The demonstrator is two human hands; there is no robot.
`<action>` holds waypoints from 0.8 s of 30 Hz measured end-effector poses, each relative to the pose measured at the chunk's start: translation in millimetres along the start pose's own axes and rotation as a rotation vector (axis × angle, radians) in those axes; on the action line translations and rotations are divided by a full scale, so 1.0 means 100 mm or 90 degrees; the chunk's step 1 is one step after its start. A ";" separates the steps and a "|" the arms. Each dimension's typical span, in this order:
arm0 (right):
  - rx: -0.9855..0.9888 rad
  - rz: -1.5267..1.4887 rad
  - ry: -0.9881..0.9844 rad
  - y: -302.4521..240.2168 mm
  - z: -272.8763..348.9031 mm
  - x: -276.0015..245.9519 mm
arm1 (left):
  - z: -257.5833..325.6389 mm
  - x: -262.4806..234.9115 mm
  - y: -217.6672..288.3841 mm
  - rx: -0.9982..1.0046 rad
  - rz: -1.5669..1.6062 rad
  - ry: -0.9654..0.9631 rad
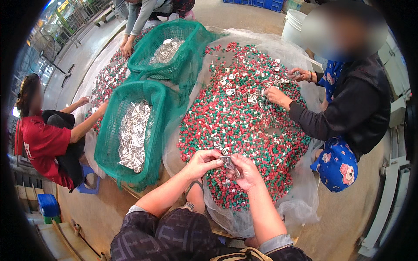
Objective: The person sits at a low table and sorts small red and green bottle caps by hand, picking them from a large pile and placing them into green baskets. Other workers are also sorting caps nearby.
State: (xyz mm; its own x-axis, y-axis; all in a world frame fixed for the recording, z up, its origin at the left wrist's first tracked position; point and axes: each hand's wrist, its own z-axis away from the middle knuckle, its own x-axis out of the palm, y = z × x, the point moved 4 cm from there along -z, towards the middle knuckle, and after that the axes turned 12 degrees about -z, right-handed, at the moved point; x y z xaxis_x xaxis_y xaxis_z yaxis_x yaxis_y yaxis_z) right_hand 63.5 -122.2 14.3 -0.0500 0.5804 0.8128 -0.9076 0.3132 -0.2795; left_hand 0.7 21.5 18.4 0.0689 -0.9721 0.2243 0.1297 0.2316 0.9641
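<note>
Both of my hands meet over the near part of a wide spread of small red, green and white pellets [244, 126]. My left hand [203, 162] pinches a small, shiny, slotted metal piece [225, 159] that looks like a strap buckle, its thumb and forefinger closed on it. Fingers of my right hand [245, 172] curl around more metal pieces [237, 173] of the same sort; how many is hidden. Just beyond my fingertips, a few loose buckle-like pieces [217, 142] lie on the pellets. More of them [230, 87] are scattered farther off.
White mesh cloth [305, 204] lies under the pellets. To the left stand two green net-lined baskets [102, 143] [139, 65] holding metal pieces. A co-worker's hands [278, 96] reach in from the right; others work at a pellet pile [106, 85] on the left. A white bucket [292, 27] stands behind.
</note>
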 end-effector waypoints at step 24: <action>0.011 -0.038 0.054 0.07 -0.07 -0.10 | -0.03 0.03 -0.18 -0.069 -0.029 0.031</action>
State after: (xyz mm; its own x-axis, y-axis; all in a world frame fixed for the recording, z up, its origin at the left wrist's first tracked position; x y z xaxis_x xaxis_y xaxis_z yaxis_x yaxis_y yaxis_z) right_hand 60.1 -120.3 0.9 0.0390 0.6235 0.7808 -0.9150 0.3362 -0.2228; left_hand 1.6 14.8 0.8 0.1077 -0.9794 0.1707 0.2405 0.1923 0.9514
